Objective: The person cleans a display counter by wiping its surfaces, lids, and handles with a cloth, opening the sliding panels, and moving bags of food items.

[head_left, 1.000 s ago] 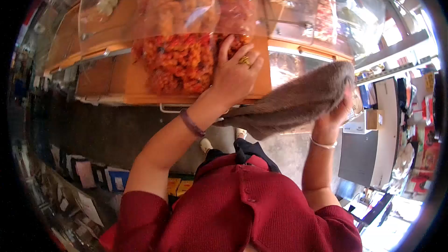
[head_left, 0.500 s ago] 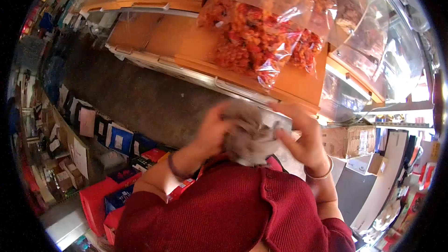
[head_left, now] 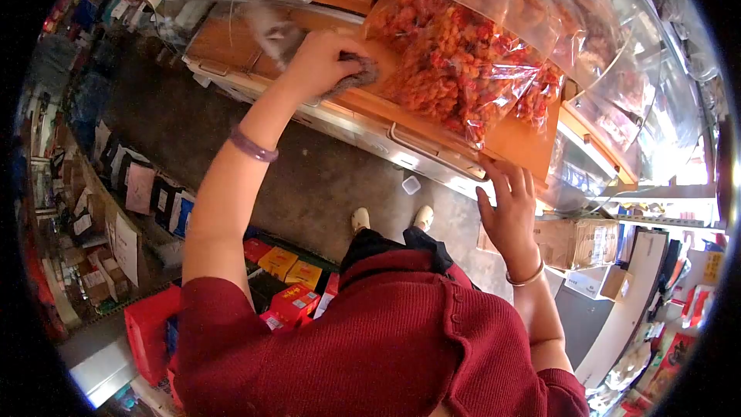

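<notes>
Countertop of orange-brown wood [head_left: 529, 139] stretches beneath the person's left hand [head_left: 315, 62] and on past it toward the right hand [head_left: 505, 202]. Plump clear plastic bags of red-orange crinkled pieces [head_left: 451, 50] lie on that top, just to the right of the left-hand grip, apparently grouped there because the wood carries their weight. Beyond the right hand, farther from the grip, sits a brown cardboard box [head_left: 580, 243].

Soft grey-brown cloth [head_left: 361, 71] is bunched under the left hand, whose fingers are closed on it with the palm turned down, probably so the cloth stays pressed against the wood. The right hand holds nothing that shows; its fingers are spread at the front edge, perhaps for balance, though whether they touch it I cannot tell. Straight below the two hands, pale rounded shoes [head_left: 360, 219] stand on the floor, with a small translucent square piece of plastic [head_left: 411, 184] near them, between the hands.

By count: one countertop, at least two bags, one cardboard box in that spot, one cloth, two shoes, one plastic square.
</notes>
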Demonstrator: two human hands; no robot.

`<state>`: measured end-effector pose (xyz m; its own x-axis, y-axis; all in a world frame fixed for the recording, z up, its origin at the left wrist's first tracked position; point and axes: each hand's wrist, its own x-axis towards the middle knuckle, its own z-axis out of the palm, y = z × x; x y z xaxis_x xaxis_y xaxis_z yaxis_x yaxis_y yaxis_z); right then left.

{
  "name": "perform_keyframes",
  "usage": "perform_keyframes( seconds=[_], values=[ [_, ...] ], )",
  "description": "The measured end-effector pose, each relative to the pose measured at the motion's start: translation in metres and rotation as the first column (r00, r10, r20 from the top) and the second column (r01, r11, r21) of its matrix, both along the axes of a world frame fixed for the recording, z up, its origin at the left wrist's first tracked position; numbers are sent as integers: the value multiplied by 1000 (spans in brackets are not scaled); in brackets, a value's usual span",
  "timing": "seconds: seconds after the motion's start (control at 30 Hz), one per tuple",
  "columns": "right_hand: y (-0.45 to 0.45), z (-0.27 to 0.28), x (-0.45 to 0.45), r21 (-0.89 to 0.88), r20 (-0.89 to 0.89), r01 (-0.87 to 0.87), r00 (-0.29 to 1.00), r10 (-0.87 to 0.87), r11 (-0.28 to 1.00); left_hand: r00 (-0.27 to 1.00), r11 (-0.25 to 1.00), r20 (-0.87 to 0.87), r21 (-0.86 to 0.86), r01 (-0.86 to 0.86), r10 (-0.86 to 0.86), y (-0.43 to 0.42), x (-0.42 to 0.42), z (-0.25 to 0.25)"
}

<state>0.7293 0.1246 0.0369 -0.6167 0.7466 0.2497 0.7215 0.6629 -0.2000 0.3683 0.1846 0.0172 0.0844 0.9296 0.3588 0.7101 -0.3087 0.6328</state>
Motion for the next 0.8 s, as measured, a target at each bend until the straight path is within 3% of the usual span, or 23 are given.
perform_keyframes(
  seconds=[0.07,0.1,0.17,0.23,0.3,0.43,0.5,0.63,0.7,0.73,0.8],
  values=[
    [0,-1,-6,50,37,-2,999,0,999,977,988,-212,143,50,-18,9,10,16],
    [0,-2,-7,50,39,2,999,-4,999,977,988,-210,143,53,-22,20,17,16],
    [-1,-4,-8,38,21,23,999,-24,999,984,970,-8,168,-174,178,40,25,9],
    [-3,-6,-8,44,23,31,999,-32,999,983,966,0,189,-178,181,38,23,3],
    [-6,-10,-7,52,15,40,999,-41,998,947,997,-321,73,-7,30,22,13,-2],
    [-7,-17,-12,13,-41,-34,999,34,999,937,962,-329,199,187,-114,-8,-13,-8],
    [-6,-15,-19,-49,-24,-32,999,31,998,977,994,-186,-41,102,-108,-9,-16,-4],
    [-3,-19,-20,-80,-30,-41,999,39,996,954,988,-295,-154,4,-50,28,-7,6],
    [-6,-25,-20,-59,-72,-22,997,18,998,913,988,-382,-1,-153,141,45,-1,-1],
    [-6,-26,-21,-67,-66,-28,998,24,997,914,987,-378,-9,-159,144,46,0,-6],
    [-7,-26,-22,-67,-87,-3,996,-3,998,879,973,-419,135,-189,229,47,2,-15]
  ],
)
